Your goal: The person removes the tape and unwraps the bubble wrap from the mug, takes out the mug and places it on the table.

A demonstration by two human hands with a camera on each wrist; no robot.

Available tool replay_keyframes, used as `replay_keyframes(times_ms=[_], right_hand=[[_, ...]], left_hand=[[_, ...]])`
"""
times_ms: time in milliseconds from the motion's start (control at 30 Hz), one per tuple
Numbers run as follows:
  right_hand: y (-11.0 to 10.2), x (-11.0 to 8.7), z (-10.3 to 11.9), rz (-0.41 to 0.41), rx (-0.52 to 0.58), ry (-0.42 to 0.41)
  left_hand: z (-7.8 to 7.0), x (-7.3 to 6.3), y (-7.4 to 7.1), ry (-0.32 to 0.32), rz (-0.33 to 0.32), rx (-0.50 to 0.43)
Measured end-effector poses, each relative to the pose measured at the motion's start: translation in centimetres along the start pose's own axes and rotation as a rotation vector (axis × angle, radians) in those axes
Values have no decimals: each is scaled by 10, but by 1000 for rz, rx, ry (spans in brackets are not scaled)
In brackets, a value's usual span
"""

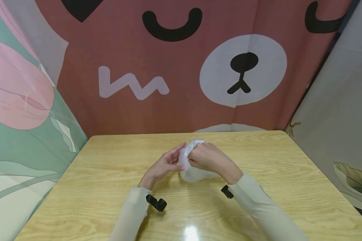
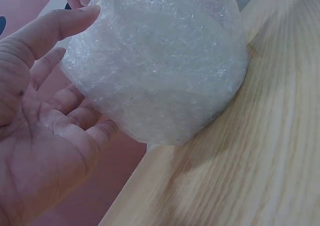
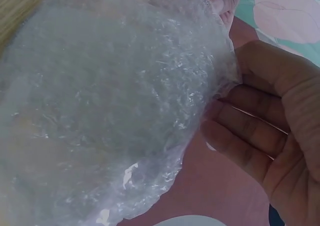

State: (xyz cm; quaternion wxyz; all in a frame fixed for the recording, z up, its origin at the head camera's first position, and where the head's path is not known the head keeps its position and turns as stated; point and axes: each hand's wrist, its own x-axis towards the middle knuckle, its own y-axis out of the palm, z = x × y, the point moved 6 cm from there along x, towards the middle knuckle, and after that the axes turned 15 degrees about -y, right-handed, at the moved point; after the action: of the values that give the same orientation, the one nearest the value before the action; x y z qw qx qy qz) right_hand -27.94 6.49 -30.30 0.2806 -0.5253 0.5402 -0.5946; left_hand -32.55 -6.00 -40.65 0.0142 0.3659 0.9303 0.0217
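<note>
A bundle of clear bubble wrap (image 1: 194, 172) stands on the wooden table between the two hands. Whatever may lie inside is hidden by the cloudy layers. My right hand (image 1: 209, 157) pinches the wrap's upper edge; in the right wrist view the thumb and fingers (image 3: 250, 121) grip the film at its border. On the other side, my left hand (image 1: 164, 164) has its fingers extended, with the thumb tip right at the wrap. The left wrist view shows that thumb (image 2: 60, 28) along the bundle's edge and the other fingers loosely spread beside it.
The light wooden table (image 1: 108, 180) reaches back to a hanging cloth (image 1: 132, 113) printed with a bear face. Patterned cloths also hang at the left and right sides. A black wrist camera (image 1: 157, 203) sits on the left sleeve, another (image 1: 227, 191) on the right.
</note>
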Motion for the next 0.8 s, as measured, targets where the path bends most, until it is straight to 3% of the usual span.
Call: replay_keyframes(times_ms=[400,800], right_hand=[[3,0,5,13,-139,-101],[7,-6,6,-145,-192,-106]], left_hand=[[-1,0,2,1,5,8],[-2,0,3,4,-30,17]])
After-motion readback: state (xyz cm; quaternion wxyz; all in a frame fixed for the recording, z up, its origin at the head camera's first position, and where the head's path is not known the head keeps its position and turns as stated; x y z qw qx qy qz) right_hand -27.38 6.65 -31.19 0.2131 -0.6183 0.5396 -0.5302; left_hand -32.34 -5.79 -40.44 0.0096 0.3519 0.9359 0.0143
